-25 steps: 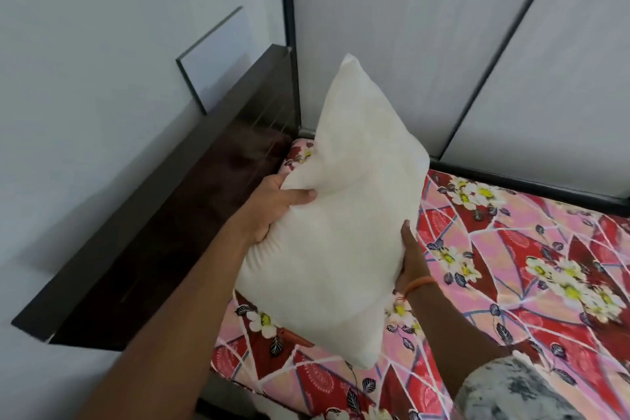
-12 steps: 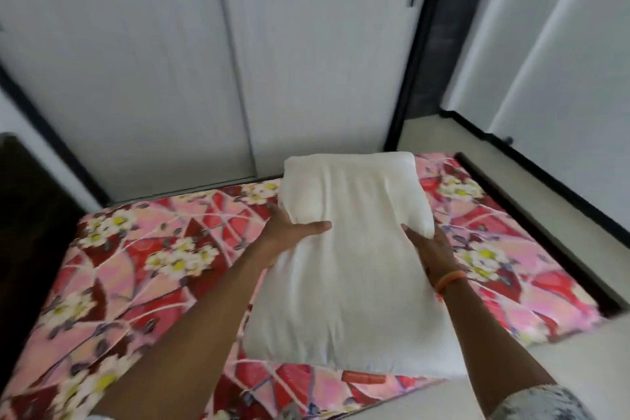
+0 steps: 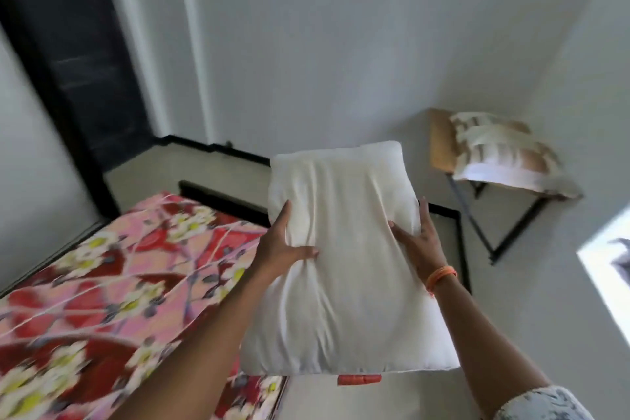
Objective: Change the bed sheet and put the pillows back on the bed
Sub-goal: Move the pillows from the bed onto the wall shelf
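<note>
Past the floral red-pink bed sheet (image 3: 112,283), I've swung the plain white pillow (image 3: 344,266), left hand (image 3: 284,249) and right hand (image 3: 417,245) gripping its sides, off toward the chair (image 3: 443,147).

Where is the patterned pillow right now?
In the head view, upper right: the patterned pillow lies on a small chair by the wall.

Both arms outstretched, left hand (image 3: 284,247) and right hand (image 3: 417,242) clamped inward, thumbs on top.
</note>
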### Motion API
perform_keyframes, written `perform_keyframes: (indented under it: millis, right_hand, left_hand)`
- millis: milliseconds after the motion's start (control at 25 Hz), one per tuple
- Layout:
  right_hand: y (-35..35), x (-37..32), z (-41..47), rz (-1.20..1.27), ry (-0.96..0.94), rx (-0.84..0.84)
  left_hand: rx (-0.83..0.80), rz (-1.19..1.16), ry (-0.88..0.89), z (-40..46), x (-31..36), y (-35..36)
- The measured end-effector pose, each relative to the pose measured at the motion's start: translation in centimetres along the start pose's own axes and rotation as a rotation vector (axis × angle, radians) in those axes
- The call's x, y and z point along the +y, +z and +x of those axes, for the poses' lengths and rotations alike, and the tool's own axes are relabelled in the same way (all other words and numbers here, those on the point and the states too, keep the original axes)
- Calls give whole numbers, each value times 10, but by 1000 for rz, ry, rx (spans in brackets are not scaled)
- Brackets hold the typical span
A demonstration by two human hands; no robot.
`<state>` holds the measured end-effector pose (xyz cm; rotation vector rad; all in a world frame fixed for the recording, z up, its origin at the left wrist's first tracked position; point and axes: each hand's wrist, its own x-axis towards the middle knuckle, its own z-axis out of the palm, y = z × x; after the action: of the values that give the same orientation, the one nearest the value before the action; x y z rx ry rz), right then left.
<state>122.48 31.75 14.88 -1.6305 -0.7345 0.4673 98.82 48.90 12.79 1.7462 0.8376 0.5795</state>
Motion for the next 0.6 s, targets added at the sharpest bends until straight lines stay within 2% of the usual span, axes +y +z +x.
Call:
perform_keyframes:
  millis: [200, 320, 600]
  right_hand:
    - [-128, -8, 100, -104, 18, 280]
    - [-186, -12, 145, -157, 46, 438]
    - [-312, 21, 281, -280, 17, 581]
  left_hand:
    - [-236, -5, 139, 162, 73, 121]
    - [-308, -44, 205, 221, 113, 179]
    - [-372, -90, 257, 356, 165, 314]
